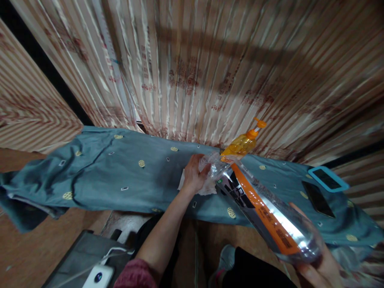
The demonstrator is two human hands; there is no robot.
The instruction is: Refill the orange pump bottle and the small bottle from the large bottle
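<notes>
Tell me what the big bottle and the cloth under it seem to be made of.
Big bottle: clear glossy plastic by its see-through wall and highlights, printed orange-and-black label. Blue cloth: soft matte woven fabric, probably cotton; it creases and drapes.

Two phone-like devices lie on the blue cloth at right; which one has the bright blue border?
The farther device, nearest the curtain, has the light blue frame around its dark screen. The nearer device beside it is plain black with no border.

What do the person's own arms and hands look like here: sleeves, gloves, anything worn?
Both hands are bare, with no gloves, rings or watch visible. The left hand has a bare forearm, with a dark pink knitted sleeve pushed up near the elbow. Only the right hand shows at the frame edge; its sleeve is out of view.
</notes>
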